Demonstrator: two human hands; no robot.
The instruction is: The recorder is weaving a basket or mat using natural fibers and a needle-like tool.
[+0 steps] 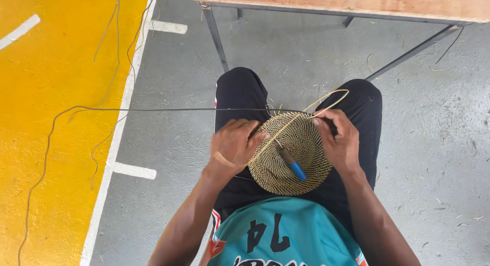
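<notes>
A round coiled woven disc [293, 153] of tan and dark fibre rests on my lap. My left hand [234, 143] grips its left edge, with a pale strip across the back of the hand. My right hand [339, 141] pinches the disc's upper right rim and a pale fibre strand [332, 96] that loops up over my knee. A blue-handled awl [292, 164] lies stuck into the face of the disc. A long dark strand [153, 110] runs left from the disc's top edge across the floor.
A wooden table top [347, 1] on thin metal legs [215, 36] stands just ahead of my knees. The grey floor [434, 143] carries scattered fibre scraps. A yellow painted area [51, 92] with white lines lies to the left, with more long strands on it.
</notes>
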